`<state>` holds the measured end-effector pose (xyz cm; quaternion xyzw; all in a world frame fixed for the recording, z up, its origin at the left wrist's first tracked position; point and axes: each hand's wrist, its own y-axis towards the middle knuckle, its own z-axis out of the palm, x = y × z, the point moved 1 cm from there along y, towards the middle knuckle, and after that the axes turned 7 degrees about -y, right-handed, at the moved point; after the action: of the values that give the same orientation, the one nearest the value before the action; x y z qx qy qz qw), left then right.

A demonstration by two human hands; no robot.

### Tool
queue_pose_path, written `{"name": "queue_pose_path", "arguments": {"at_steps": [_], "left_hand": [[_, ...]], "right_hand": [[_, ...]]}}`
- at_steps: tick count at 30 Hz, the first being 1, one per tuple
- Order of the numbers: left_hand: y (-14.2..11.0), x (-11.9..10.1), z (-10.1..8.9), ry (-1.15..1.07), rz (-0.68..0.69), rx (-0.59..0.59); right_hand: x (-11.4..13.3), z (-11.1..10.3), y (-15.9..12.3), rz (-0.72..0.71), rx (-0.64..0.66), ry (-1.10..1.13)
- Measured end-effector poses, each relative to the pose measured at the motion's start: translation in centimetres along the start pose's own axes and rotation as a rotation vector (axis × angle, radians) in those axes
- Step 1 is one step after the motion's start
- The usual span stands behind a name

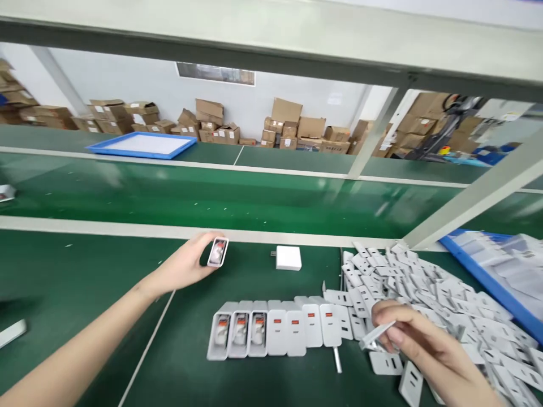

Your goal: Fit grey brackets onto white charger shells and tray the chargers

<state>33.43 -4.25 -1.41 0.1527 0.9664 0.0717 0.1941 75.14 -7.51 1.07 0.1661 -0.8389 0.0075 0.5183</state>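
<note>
My left hand (190,260) grips a white charger housing (218,252) whose end is uncovered, showing orange and pale parts inside. My right hand (418,339) pinches a thin white faceplate (376,334), seen nearly edge-on, above a large pile of faceplates (407,282) with paired slots. Between the hands stands a row of charger housings. Three at the left, such as the uncovered housing (240,333), show their insides. Several at the right, such as the covered housing (277,329), have a face with a red port and a small slot.
A white block with a plug (288,258) lies behind the row. At the right is a blue-rimmed tray (492,277) holding pale parts. Past the green conveyor (169,192) sits another blue tray (142,145). A slanted metal post (475,192) rises at the right.
</note>
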Motion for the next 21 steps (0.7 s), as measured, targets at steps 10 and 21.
{"name": "queue_pose_path", "arguments": {"at_steps": [10,21], "left_hand": [[-12.2,-5.6,3.1,-0.319,-0.008,-0.048],[-11.4,-4.7,4.6,-0.755,-0.026,-0.102]], "right_hand": [[7.0,11.3,2.7,-0.148,0.473,-0.028],[9.7,19.6,2.8,-0.403,0.561,-0.422]]}}
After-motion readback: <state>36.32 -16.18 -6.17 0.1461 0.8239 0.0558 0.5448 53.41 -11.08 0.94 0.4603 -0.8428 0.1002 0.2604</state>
